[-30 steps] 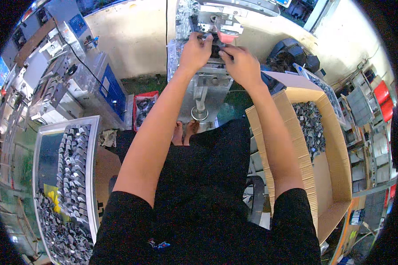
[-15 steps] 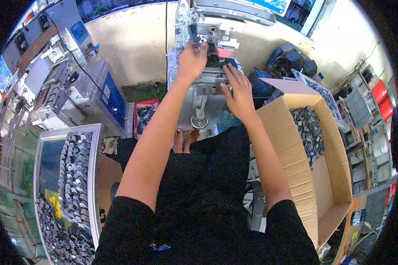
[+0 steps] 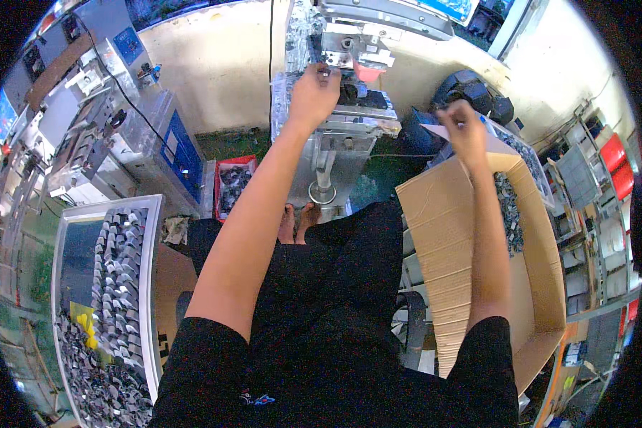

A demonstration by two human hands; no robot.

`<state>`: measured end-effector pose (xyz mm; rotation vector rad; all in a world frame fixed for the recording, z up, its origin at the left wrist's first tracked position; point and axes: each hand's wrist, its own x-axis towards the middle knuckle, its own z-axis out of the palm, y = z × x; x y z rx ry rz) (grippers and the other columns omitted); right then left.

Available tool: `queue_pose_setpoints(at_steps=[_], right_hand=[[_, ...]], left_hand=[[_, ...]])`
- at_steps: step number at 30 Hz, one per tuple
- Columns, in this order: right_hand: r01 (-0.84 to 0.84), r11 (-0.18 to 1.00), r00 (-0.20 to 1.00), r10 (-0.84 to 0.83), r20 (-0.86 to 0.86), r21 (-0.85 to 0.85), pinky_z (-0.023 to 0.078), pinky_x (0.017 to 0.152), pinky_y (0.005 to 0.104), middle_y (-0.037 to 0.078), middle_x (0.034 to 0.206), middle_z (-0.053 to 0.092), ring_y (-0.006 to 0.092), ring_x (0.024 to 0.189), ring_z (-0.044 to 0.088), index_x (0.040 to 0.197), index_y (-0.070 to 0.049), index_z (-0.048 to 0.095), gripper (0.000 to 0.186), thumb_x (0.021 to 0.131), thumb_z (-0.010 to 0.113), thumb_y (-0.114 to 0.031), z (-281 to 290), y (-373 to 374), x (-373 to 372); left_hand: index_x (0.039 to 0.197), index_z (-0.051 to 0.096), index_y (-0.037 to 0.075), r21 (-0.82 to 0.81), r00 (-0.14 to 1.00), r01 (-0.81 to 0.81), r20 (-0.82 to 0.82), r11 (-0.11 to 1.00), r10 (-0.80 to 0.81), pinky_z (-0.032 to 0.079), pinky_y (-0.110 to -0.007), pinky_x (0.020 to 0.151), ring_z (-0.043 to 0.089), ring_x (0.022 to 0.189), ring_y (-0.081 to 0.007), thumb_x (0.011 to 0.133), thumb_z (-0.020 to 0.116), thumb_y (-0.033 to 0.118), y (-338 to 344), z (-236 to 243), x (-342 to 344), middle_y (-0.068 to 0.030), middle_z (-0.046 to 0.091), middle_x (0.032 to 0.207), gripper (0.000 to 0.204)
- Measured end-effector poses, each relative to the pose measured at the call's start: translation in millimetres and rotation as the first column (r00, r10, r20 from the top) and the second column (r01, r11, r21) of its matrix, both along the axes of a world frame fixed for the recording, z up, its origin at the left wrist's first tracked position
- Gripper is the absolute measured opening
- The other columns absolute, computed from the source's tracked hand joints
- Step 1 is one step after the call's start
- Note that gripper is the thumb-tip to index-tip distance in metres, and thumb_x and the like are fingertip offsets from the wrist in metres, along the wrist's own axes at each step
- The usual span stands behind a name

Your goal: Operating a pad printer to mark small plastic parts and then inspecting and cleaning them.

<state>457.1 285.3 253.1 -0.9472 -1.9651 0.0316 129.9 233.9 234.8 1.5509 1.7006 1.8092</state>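
Observation:
My left hand [image 3: 316,94] reaches to the metal bench machine [image 3: 364,127] straight ahead. Its fingers are pinched together just below the machine's head, beside a red piece [image 3: 367,72]; whatever they hold is too small to name. My right hand [image 3: 465,134] is raised over the far end of an open cardboard box [image 3: 435,235], its fingers curled together. Something small may be between them, but I cannot make it out. Many small dark parts [image 3: 511,221] lie inside the box, partly hidden by my right forearm.
At my left stands a pale-framed tray [image 3: 155,285] with rows of curved grey pieces [image 3: 118,278] and a heap of loose ones. A red bin [image 3: 218,192] of dark parts sits on the floor. Dark blue bags [image 3: 471,93] and shelving stand to the right.
My right hand has left the machine's bed and swung right, over the box, its fingers now curled. My left hand stays at the machine, with only a slight shift.

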Motion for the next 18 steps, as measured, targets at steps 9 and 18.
queue_pose_setpoints(at_steps=[9, 18], right_hand=[[0.354, 0.903, 0.929, -0.369, -0.017, -0.243, 0.045, 0.053, 0.0268, 0.003, 0.066, 0.062, 0.0091, 0.057, 0.057, 0.089, -0.001, 0.066, 0.03, 0.093, 0.072, -0.03, -72.2, 44.9, 181.4], [0.492, 0.715, 0.833, -0.221, 0.507, -0.497, 0.055, 0.074, 0.0394, 0.019, 0.098, 0.073, 0.0275, 0.078, 0.069, 0.107, 0.001, 0.069, 0.031, 0.089, 0.067, -0.024, -159.6, 93.8, 240.4]], left_hand=[[0.129, 0.059, -0.006, -0.033, 0.995, 0.102, 0.006, 0.994, -0.102, 0.049, -0.041, 0.094, 0.066, 0.107, -0.0385, 0.098, 0.057, 0.028, 6.8, -5.0, -4.5, -0.0286, 0.066, 0.115, 0.046], [0.131, 0.058, -0.004, -0.033, 0.988, 0.127, -0.089, 0.991, -0.13, 0.048, -0.039, 0.096, 0.065, 0.111, -0.0393, 0.102, 0.05, 0.024, 1.7, -5.1, -5.0, -0.0295, 0.066, 0.116, 0.041]])
